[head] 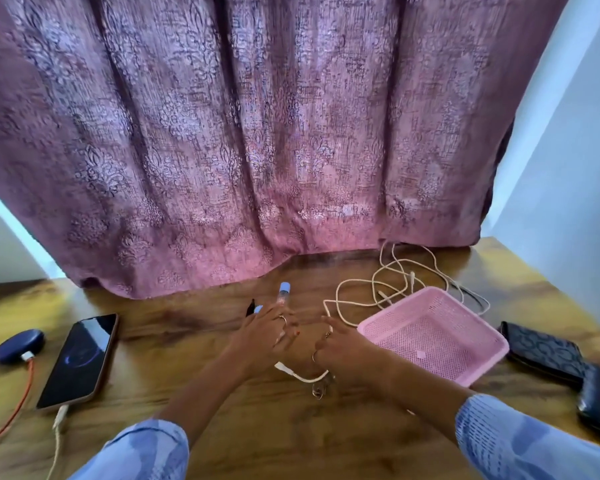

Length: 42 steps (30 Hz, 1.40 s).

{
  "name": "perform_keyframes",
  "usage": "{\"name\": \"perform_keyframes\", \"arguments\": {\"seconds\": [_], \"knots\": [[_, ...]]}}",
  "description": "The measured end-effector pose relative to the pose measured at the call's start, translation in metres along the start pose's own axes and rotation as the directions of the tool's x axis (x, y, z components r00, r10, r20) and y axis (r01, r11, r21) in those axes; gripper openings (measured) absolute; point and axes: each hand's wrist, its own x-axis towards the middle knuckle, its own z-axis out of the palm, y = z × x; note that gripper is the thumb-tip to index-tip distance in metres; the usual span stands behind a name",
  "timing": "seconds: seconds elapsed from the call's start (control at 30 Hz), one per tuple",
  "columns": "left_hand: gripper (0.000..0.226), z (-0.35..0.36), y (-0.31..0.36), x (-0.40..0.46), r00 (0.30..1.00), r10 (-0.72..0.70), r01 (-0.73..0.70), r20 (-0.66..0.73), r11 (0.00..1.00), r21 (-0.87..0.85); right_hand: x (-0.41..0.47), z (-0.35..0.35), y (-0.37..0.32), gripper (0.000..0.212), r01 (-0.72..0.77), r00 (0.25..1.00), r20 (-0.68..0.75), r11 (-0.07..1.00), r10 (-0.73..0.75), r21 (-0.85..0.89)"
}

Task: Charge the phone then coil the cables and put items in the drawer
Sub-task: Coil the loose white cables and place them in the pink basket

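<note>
We see the phone point(78, 360) lying face up at the left of the wooden table point(194, 344), a white cable point(58, 431) plugged into its near end, while the tangled white cables point(392, 282) lie behind the pink mesh basket point(437, 336). Both hands meet mid-table: the left hand point(265, 332) has its grip around a clear tube with a blue cap point(284, 292) (a black pen point(250, 307) lies just beside it). The right hand point(340, 344) holds its fingers spread and released over a white cable end point(300, 374).
</note>
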Motion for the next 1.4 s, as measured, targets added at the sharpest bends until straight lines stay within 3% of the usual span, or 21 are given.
{"name": "perform_keyframes", "arguments": {"seconds": [0.1,0.13,0.23,0.3,0.43,0.5,0.6,0.7,0.87,0.97,1.07,1.17,1.3,1.4], "knots": [[0.074,-0.005,0.007,0.005,0.999,-0.014,0.014,0.053,1.0,-0.013,-0.002,-0.007,0.017,0.019,0.033,0.982,-0.183,0.998,-0.042,-0.056],[0.069,-0.007,0.011,0.007,0.997,-0.049,0.054,0.061,0.996,-0.07,-0.005,-0.009,0.024,0.019,0.037,0.987,-0.159,0.999,-0.036,0.004],[0.082,-0.02,0.019,0.016,0.99,-0.132,0.142,0.054,0.957,-0.251,-0.004,-0.024,0.045,0.038,0.061,0.951,-0.31,0.99,-0.018,0.13],[0.083,-0.036,0.026,0.021,0.992,-0.12,0.124,0.032,0.951,-0.282,-0.004,-0.044,0.06,0.036,0.036,0.9,-0.435,0.995,0.01,0.098],[0.035,-0.071,0.046,0.026,0.999,-0.046,0.04,-0.006,0.922,-0.385,-0.007,-0.079,0.092,0.028,0.057,0.871,-0.475,0.938,0.121,0.343],[0.032,-0.087,0.053,0.032,0.999,-0.039,0.02,-0.025,0.853,-0.522,-0.01,-0.091,0.106,0.022,0.103,0.822,-0.537,0.878,0.189,0.468],[0.034,-0.112,0.07,0.046,0.995,-0.06,-0.021,-0.077,0.638,-0.77,-0.018,-0.108,0.119,0.02,0.226,0.686,-0.665,0.782,0.295,0.581],[0.032,-0.143,0.098,0.058,0.994,-0.057,-0.07,-0.092,0.304,-0.95,-0.023,-0.125,0.131,0.019,0.279,0.542,-0.709,0.699,0.451,0.658],[0.035,-0.184,0.135,0.08,0.976,0.015,-0.214,-0.216,-0.078,-0.974,-0.024,-0.146,0.144,0.019,0.385,0.286,-0.715,0.606,0.638,0.696],[0.032,-0.209,0.15,0.096,0.942,0.066,-0.302,-0.33,-0.265,-0.916,-0.022,-0.148,0.147,0.024,0.367,0.259,-0.661,0.562,0.704,0.741],[0.032,-0.24,0.162,0.112,0.912,0.073,-0.368,-0.404,-0.293,-0.882,-0.02,-0.147,0.145,0.033,0.346,0.313,-0.601,0.501,0.736,0.794],[0.029,-0.265,0.171,0.127,0.888,-0.008,-0.45,-0.46,-0.221,-0.865,-0.02,-0.148,0.143,0.026,0.301,0.394,-0.606,0.526,0.691,0.796],[0.033,-0.28,0.173,0.14,0.82,-0.093,-0.569,-0.565,-0.019,-0.822,-0.03,-0.165,0.146,0.031,0.179,0.468,-0.646,0.651,0.603,0.737],[0.036,-0.287,0.17,0.149,0.747,-0.041,-0.635,-0.664,0.252,-0.73,-0.043,-0.182,0.157,0.041,0.053,0.479,-0.679,0.754,0.556,0.655]]}}
